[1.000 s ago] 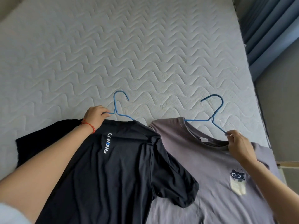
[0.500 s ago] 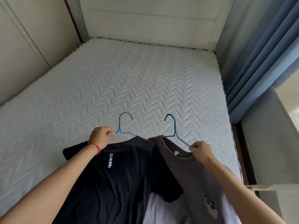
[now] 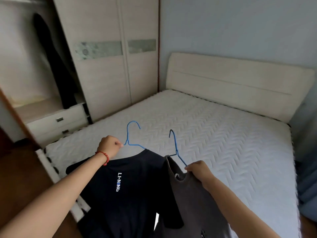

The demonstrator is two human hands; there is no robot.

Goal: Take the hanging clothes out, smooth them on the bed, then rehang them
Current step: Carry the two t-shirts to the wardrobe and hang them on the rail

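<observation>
Now both hands are raised over the near end of the white quilted mattress (image 3: 205,134), each lifting a garment by its hanger. The left hand (image 3: 109,148), with a red bead bracelet (image 3: 103,155) at the wrist, is closed in a fist around the left shoulder arm of a thin blue wire hanger (image 3: 131,136); the hanger's hook stands upright and curls to the right. From it hangs a black short-sleeved T-shirt (image 3: 130,194) with a white and blue "LI-NING" logo running down its front. Its left sleeve trails toward the near left corner of the bed.

Just to the right, the right hand (image 3: 199,170) is clamped on the lower arm of a second blue wire hanger (image 3: 176,148) together with the collar of a grey-brown T-shirt (image 3: 193,200). That hanger tilts, with its hook pointing up and far-left. The grey shirt drops to the near edge of the view, and its left edge lies behind the black shirt's right sleeve, the two garments touching there.

Beyond the hands the mattress lies bare up to a cream padded headboard (image 3: 240,83) at the far right. On the far left stands a cream wardrobe with sliding doors (image 3: 120,66); its left section is open, with a dark garment (image 3: 54,62) hanging inside, blurred, above white drawers (image 3: 58,124).
</observation>
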